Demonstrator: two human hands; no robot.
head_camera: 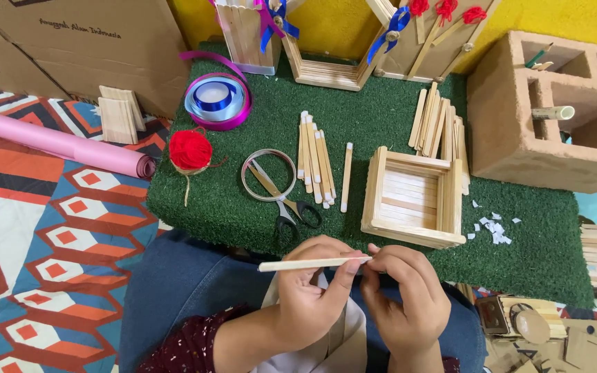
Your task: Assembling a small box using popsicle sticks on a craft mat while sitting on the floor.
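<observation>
The left hand [312, 290] and the right hand [402, 293] both close their grip on a thin pale wooden craft stick [312, 264], which lies level above the lap near the green turf-covered tabletop [243, 200], its long end jutting left past the left fingers. Its right tip is hidden under the right fingertips [374, 252], and what they do there is hard to make out. Just beyond, the square open box of wooden sticks [414, 198] holds nothing, while the brown hollow block [519, 138] far right has a pencil and a white tube in its cells.
</observation>
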